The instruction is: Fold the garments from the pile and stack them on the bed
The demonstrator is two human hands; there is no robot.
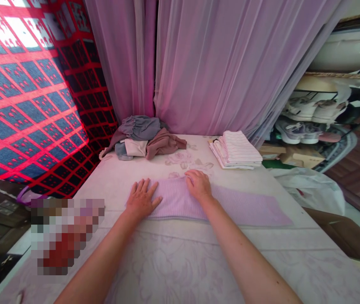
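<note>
The largest thing was the bed (173,261), pale and with a flower print. Behind it the violet curtain (205,67) hung in long folds, and on the left side hung a cloth with a red grid (34,84), one part of it brightly lit.

On the bed lay the lilac cloth (173,202), ribbed and stretched from left to right as one long strip. Past its left part, close to the curtain, there was a crumpled pile (144,137) of clothes; past its right part stood a neat stack (236,150), striped on the top. Off the bed, at the right, were some shoes (289,131).

The left hand (142,202) was open and rested palm down, its fingers spread, so the left end of the lilac cloth was under it. The right hand (198,185) touched the far edge, near the middle of the strip, with bent fingers — whether it pinched the fabric, I cannot tell. Between both hands the ribbed surface lay flat, and another length reached to the right, past the right wrist.
</note>
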